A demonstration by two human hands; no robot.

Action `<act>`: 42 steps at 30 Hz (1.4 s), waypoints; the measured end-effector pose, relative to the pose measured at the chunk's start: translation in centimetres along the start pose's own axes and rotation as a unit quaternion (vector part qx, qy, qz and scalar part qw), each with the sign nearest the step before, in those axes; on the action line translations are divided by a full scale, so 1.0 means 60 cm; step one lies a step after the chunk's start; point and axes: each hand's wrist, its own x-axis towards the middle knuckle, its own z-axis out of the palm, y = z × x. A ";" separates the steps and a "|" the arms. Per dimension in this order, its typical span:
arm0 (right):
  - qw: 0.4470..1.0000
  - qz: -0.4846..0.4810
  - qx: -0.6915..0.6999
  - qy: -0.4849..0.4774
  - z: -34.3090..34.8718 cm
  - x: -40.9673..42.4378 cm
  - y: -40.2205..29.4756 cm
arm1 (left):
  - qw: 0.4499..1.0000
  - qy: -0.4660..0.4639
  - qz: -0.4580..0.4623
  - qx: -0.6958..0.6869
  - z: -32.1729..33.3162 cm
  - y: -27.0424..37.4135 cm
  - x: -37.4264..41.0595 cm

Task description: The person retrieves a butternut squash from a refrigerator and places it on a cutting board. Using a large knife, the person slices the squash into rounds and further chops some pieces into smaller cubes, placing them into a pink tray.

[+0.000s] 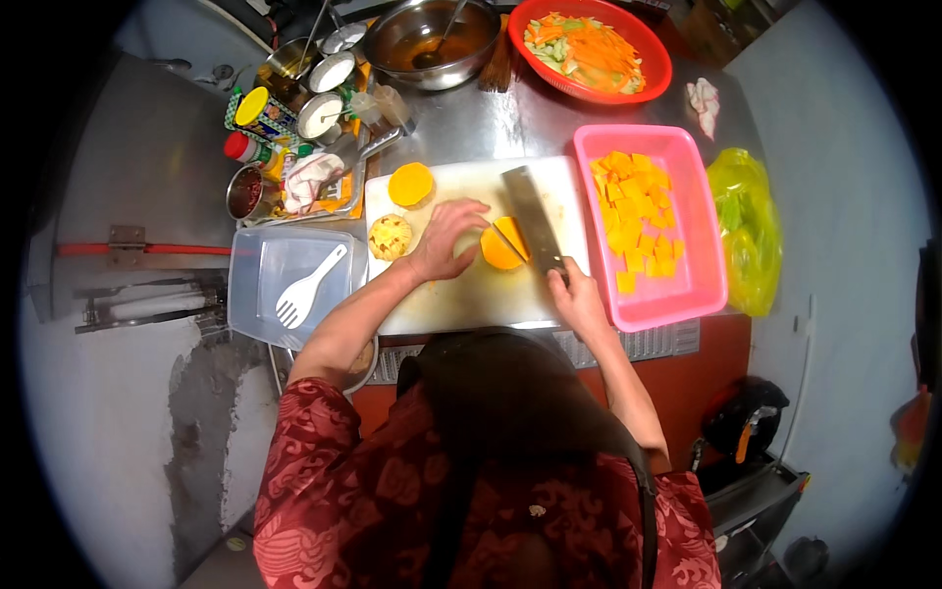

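My right hand (576,293) grips the handle of a cleaver (531,213), whose broad blade lies over the right part of a white cutting board (412,313). Just left of the blade sits a round chunk of orange squash (494,249), with a dark slit-like line across its face. Beside that chunk, my left hand (450,239) has its fingers spread and holds nothing. Two other squash pieces are on the board's left side: a smooth-topped orange one (411,184) and a paler, patchy one (390,237).
A pink tub (703,294) of orange cubes (636,199) stands at right, beside a yellow-green plastic bag (751,243). A clear bin (250,294) with a white slotted spatula (302,298) is at left. Behind are a steel bowl (441,77) and red basket (659,81) of shredded vegetables.
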 end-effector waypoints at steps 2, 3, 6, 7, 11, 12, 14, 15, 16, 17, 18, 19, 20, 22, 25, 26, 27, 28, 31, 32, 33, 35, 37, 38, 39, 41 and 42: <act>0.994 -0.030 0.017 0.101 -0.001 -0.026 0.028 | 0.982 -0.184 -0.001 0.041 -0.012 0.026 0.018; 0.996 0.011 0.020 0.082 -0.005 -0.037 0.034 | 0.970 -0.233 0.015 0.064 -0.011 0.032 0.028; 0.994 0.098 0.014 0.045 -0.011 -0.058 0.048 | 0.930 -0.346 0.053 0.112 0.012 0.032 0.076; 0.993 0.107 0.002 0.045 -0.005 -0.064 0.057 | 0.922 -0.364 0.057 0.114 0.022 0.028 0.087; 0.988 0.156 -0.011 -0.009 0.006 -0.071 0.053 | 0.926 -0.374 0.022 0.042 0.044 -0.002 0.091; 0.990 0.141 -0.020 -0.004 0.013 -0.070 0.051 | 0.948 -0.316 -0.005 0.044 0.054 -0.003 0.080; 0.993 0.108 -0.036 0.002 0.034 -0.066 0.045 | 0.977 -0.197 -0.062 0.050 0.073 0.013 0.041; 0.995 0.072 -0.059 0.020 0.047 -0.065 0.044 | 0.978 -0.155 -0.119 0.074 0.084 0.029 0.027; 0.995 0.033 -0.082 0.038 0.063 -0.062 0.047 | 0.973 -0.112 -0.174 0.098 0.097 0.050 0.015; 0.993 -0.005 -0.105 0.057 0.077 -0.058 0.049 | 0.964 -0.067 -0.228 0.122 0.109 0.064 0.005; 0.993 -0.015 -0.105 0.045 0.085 -0.053 0.049 | 0.959 -0.038 -0.254 0.118 0.124 0.069 -0.006; 0.993 -0.021 -0.109 0.035 0.086 -0.047 0.043 | 0.952 -0.006 -0.284 0.117 0.135 0.073 -0.022; 0.993 -0.028 -0.113 0.025 0.083 -0.042 0.037 | 0.942 0.026 -0.313 0.116 0.141 0.071 -0.037; 0.991 -0.048 -0.127 0.016 0.074 -0.034 0.038 | 0.959 0.050 -0.263 0.090 0.138 0.064 -0.043; 0.987 -0.052 -0.152 -0.027 0.053 -0.028 0.014 | 0.965 0.058 -0.235 0.103 0.128 0.069 -0.045; 0.984 -0.066 -0.164 -0.018 0.046 -0.025 0.009 | 0.964 0.056 -0.232 0.115 0.120 0.073 -0.041; 0.981 -0.081 -0.176 -0.008 0.040 -0.021 0.002 | 0.974 0.039 -0.195 0.105 0.106 0.074 -0.037; 0.978 -0.096 -0.186 0.001 0.035 -0.018 -0.004 | 0.982 0.022 -0.159 0.096 0.089 0.073 -0.038; 0.960 -0.154 -0.233 0.005 0.028 -0.009 -0.036 | 0.993 -0.023 -0.093 0.070 0.066 0.068 -0.034; 0.952 -0.164 -0.260 0.001 0.032 -0.009 -0.038 | 0.994 -0.037 -0.078 0.061 0.064 0.066 -0.031; 0.942 -0.173 -0.288 -0.003 0.035 -0.008 -0.041 | 0.995 -0.036 -0.075 0.063 0.066 0.062 -0.032; 0.927 -0.181 -0.327 -0.010 0.039 -0.007 -0.046 | 0.995 -0.036 -0.066 0.066 0.074 0.054 -0.035; 0.920 -0.173 -0.350 -0.021 0.041 -0.009 -0.045 | 0.994 -0.032 -0.067 0.078 0.076 0.058 -0.030; 0.920 -0.170 -0.352 -0.025 0.039 -0.010 -0.048 | 0.994 -0.030 -0.068 0.084 0.078 0.059 -0.027; 0.919 -0.171 -0.355 -0.029 0.033 -0.010 -0.060 | 0.994 -0.022 -0.065 0.081 0.081 0.055 -0.031; 0.917 -0.161 -0.363 -0.048 0.027 -0.009 -0.076 | 0.995 -0.004 -0.060 0.076 0.090 0.043 -0.042; 0.916 -0.145 -0.369 -0.061 0.024 -0.010 -0.079 | 0.996 0.011 -0.050 0.067 0.095 0.041 -0.041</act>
